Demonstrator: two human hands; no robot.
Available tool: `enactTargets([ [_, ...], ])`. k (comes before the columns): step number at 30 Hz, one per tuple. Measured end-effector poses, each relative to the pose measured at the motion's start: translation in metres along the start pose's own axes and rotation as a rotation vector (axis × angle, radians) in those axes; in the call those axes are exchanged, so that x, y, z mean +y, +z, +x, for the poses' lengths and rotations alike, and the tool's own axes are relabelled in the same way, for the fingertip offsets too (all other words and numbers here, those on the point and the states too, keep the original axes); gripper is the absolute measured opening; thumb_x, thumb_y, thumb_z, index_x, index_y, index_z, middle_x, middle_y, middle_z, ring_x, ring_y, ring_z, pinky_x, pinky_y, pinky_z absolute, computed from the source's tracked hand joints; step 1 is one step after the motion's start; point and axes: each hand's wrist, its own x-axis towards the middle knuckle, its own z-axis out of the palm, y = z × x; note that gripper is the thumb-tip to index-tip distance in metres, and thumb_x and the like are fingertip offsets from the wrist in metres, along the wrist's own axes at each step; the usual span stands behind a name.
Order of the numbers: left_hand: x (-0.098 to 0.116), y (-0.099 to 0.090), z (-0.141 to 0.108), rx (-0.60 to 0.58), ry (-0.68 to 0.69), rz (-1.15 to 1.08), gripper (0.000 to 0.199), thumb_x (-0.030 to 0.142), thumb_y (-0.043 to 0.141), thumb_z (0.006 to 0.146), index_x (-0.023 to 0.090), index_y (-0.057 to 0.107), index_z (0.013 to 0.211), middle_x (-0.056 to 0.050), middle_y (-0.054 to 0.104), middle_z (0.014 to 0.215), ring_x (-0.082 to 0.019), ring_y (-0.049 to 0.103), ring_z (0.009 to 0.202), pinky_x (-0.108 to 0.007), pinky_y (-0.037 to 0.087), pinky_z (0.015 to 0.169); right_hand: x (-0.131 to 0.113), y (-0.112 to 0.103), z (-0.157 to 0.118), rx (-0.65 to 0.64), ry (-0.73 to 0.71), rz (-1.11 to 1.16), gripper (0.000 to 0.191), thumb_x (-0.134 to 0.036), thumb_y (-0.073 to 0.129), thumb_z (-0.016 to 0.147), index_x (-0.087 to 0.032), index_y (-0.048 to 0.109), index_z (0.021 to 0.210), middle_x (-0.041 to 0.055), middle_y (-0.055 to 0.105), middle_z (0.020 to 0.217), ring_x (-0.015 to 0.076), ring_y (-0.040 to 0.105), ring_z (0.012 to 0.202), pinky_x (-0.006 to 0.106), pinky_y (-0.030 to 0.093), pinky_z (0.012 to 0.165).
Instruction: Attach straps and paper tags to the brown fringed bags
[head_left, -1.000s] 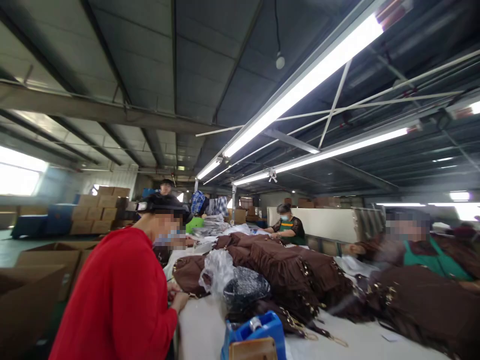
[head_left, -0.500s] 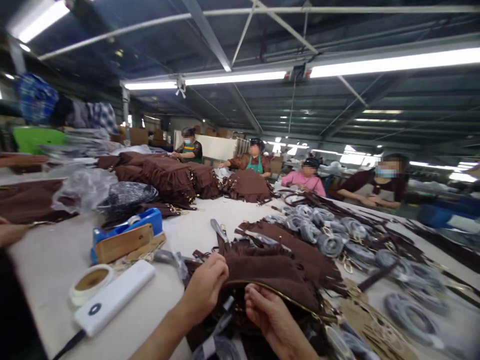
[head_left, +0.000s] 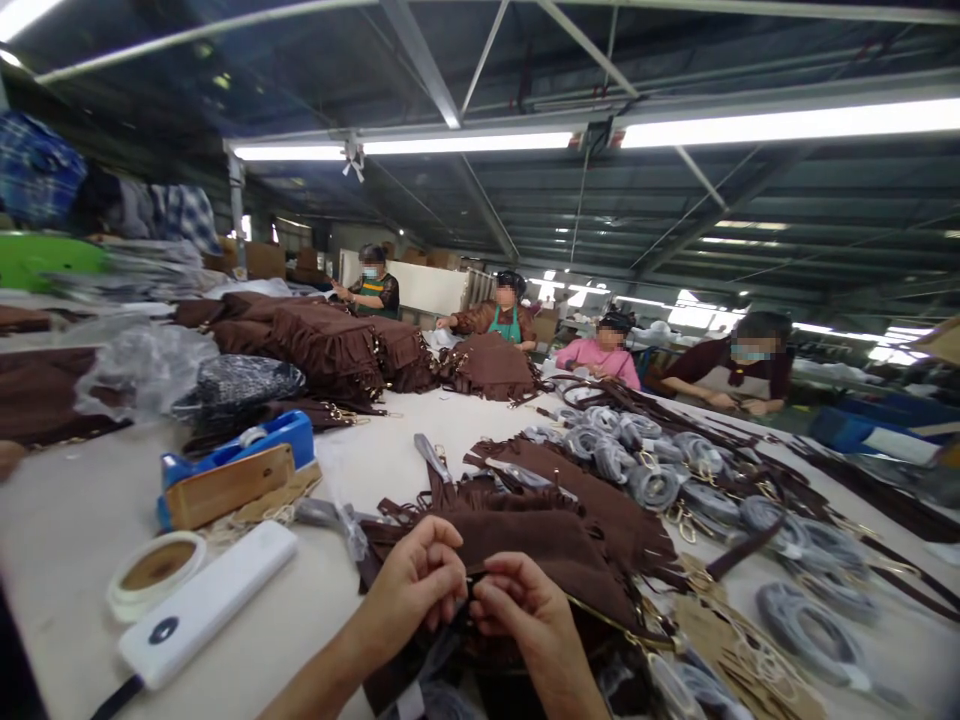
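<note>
A brown fringed bag (head_left: 525, 540) lies in front of me with a gold zipper (head_left: 611, 612) along its opening. My left hand (head_left: 420, 578) is at the left end of that opening, its fingers curled in a pinch. Close beside it, my right hand (head_left: 521, 605) pinches too, thumb against fingers. A small dark piece shows between the fingertips of both hands, too little of it to name. Below my hands, the inside of the bag is dark and partly hidden by them. A plastic-wrapped strap end (head_left: 433, 458) lies just behind the bag.
Plastic-wrapped strap coils (head_left: 652, 485) and brown cardboard tags (head_left: 739, 650) lie to the right. Left are a blue tape dispenser (head_left: 300, 440), a tape roll (head_left: 124, 600) and a white power bank (head_left: 214, 600). Stacked brown bags (head_left: 322, 345) stand behind. Several people work across the table.
My two hands have come together at the zipper's left end, the right one moving up and left. The bag's opening edge is now more covered by them. The view has shifted slightly.
</note>
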Motion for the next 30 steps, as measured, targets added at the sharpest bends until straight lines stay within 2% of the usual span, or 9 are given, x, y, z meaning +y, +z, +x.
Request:
enactTargets([
  [5,-0.001,0.003,-0.001,0.044,-0.056,0.078,0.021,0.032,0.068,0.068,0.014,0.065,0.077,0.001,0.062,0.058,-0.01,0.055,0.046,-0.021,0.045,0.046,-0.002,-0.002,-0.003,-0.006,-0.041,-0.046,0.042,-0.053,0.086,0.059,-0.017,0.071,0.075,0.003,0.074,0.07,0.0152,0.067,0.063,0.025,0.056,0.061],
  [12,0.001,0.007,-0.006,0.07,0.007,0.276,0.019,0.03,0.058,0.074,0.015,0.069,0.074,-0.001,0.064,0.056,-0.013,0.056,0.048,-0.023,0.045,0.049,0.002,0.001,-0.004,-0.013,-0.09,-0.09,0.037,-0.052,0.081,0.067,-0.017,0.072,0.075,0.0016,0.073,0.069,0.0137,0.066,0.065,0.023,0.055,0.063],
  [15,0.002,0.008,-0.007,0.071,0.071,0.431,0.018,0.027,0.055,0.079,0.017,0.068,0.073,0.0,0.061,0.056,-0.013,0.055,0.047,-0.022,0.042,0.047,0.005,0.003,-0.004,0.01,-0.073,-0.07,0.039,-0.054,0.082,0.064,-0.017,0.073,0.074,0.0015,0.072,0.069,0.0137,0.066,0.064,0.023,0.056,0.063],
  [20,0.002,0.01,-0.009,0.084,0.254,0.661,0.02,0.022,0.053,0.083,0.018,0.068,0.071,-0.001,0.065,0.064,-0.013,0.058,0.057,-0.022,0.043,0.057,0.01,0.005,-0.003,0.056,-0.073,-0.042,0.04,-0.052,0.085,0.059,-0.016,0.073,0.071,0.0012,0.071,0.064,0.0142,0.065,0.059,0.025,0.057,0.06],
  [30,-0.009,0.005,-0.008,0.074,0.422,0.835,0.021,0.015,0.049,0.087,0.018,0.062,0.071,-0.001,0.065,0.07,-0.013,0.06,0.065,-0.021,0.041,0.062,0.015,0.005,-0.002,0.067,-0.111,-0.078,0.034,-0.05,0.084,0.061,-0.018,0.074,0.069,0.0004,0.069,0.062,0.0149,0.062,0.056,0.027,0.055,0.059],
])
